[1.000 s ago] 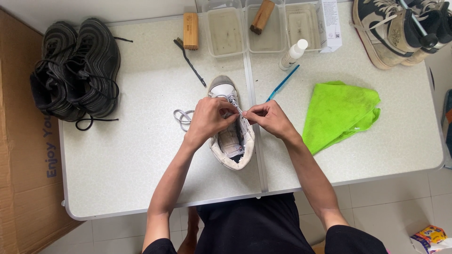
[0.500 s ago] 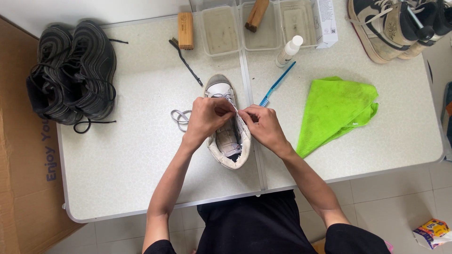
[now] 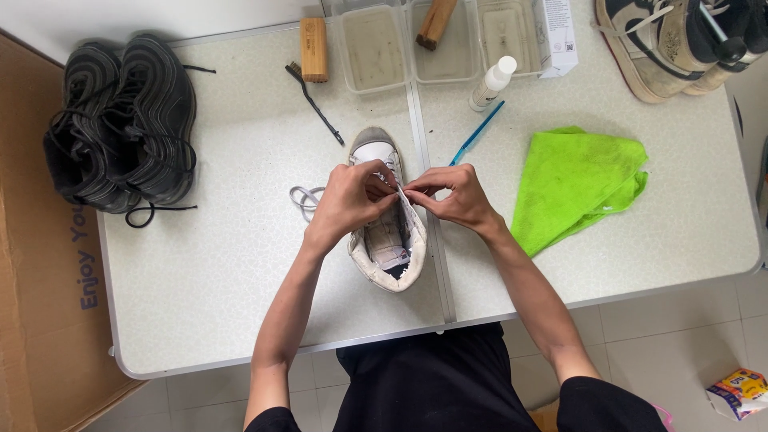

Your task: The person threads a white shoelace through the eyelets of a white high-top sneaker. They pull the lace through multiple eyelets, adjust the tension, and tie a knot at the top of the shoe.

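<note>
A worn white high-top shoe (image 3: 390,244) lies on the grey table (image 3: 224,280), toe pointing away from me. My left hand (image 3: 348,200) rests over the shoe's lacing area, fingers pinched near the eyelets. My right hand (image 3: 452,194) meets it from the right, pinching the same spot on the shoe's upper. A loose white shoelace (image 3: 304,198) lies coiled on the table just left of the shoe, partly hidden by my left hand. Whether the fingers grip the lace end or only the shoe's edge is too small to tell.
A pair of black sneakers (image 3: 120,124) sits at the left. A green cloth (image 3: 580,184) lies to the right. Further back are clear plastic tubs (image 3: 372,48), wooden brushes (image 3: 314,50), a thin black brush (image 3: 314,100), a blue toothbrush (image 3: 477,132), a white bottle (image 3: 492,82) and more sneakers (image 3: 672,40). A cardboard box (image 3: 40,304) stands beside the table.
Both hands stay pinched together over the shoe's lacing area, with only small finger shifts. The shoe has not moved.
</note>
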